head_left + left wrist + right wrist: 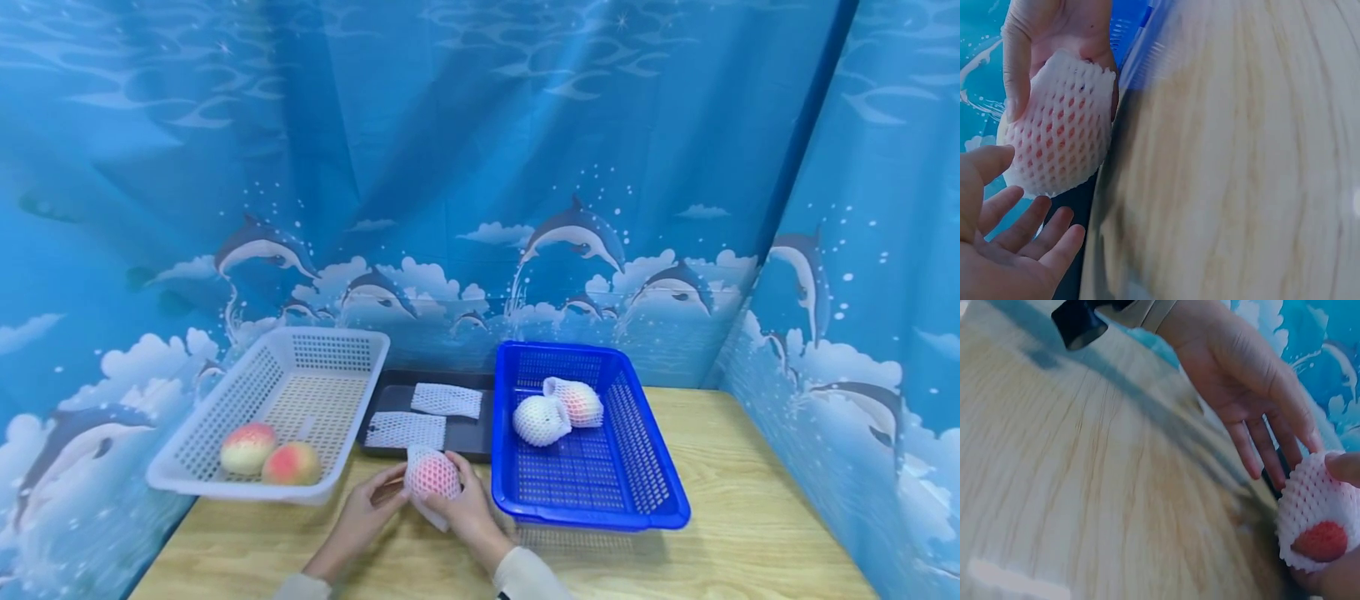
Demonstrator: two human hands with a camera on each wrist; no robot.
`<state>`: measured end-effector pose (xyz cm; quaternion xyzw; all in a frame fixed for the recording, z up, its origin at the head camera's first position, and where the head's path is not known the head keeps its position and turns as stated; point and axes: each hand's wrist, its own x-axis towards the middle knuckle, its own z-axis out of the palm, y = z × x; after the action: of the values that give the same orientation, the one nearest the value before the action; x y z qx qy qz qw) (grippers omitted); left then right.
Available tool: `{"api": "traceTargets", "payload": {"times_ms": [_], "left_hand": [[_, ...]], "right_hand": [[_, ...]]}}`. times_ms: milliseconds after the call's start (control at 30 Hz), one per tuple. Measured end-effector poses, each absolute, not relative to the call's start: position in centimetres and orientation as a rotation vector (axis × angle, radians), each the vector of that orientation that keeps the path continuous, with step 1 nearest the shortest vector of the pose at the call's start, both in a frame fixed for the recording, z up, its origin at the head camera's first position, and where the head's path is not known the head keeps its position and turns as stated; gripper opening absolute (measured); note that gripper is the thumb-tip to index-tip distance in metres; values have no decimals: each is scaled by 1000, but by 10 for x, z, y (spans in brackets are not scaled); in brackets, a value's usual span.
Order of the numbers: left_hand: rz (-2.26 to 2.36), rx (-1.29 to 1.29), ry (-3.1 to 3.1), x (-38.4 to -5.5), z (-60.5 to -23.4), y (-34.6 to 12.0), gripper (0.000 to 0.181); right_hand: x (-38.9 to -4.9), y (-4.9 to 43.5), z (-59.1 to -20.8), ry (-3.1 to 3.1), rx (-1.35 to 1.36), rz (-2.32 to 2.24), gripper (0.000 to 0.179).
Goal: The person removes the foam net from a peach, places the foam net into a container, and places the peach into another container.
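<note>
Head: peach (432, 479) in foam net (417, 452) by the near edge of the dark tray (472, 433); right hand (463, 504) pinches it; judged best to ease the net on evenly; left wrist: left hand (1016, 253) with fingers spread, covered side; right wrist alone: bare red peach at the net's opening.

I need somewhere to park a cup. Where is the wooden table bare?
A wide bare patch of table lies right of the blue basket, another in front of the white basket, left of the left hand. Between the baskets it is crowded: the right hand holds the netted peach beside the left, with the black tray and its foam nets just behind.
</note>
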<state>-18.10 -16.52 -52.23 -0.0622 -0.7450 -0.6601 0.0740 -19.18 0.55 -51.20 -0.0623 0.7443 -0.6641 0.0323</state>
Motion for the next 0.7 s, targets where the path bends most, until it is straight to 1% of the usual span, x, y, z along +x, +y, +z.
{"api": "traceTargets", "payload": {"times_ms": [200,433,700], "left_hand": [[-2022,-134,-2261,-186,-533,-166,45],[-1902,-238,-2268,-188,-537,-168,44],[-1952,-64,-2308,-191,-533,-161,43]], "right_hand": [[-199,5,-525,2330,-252,-2019,77],[-203,6,-529,2389,-276,-1953,77],[-206,5,-521,2407,-263,-1916,75]]}}
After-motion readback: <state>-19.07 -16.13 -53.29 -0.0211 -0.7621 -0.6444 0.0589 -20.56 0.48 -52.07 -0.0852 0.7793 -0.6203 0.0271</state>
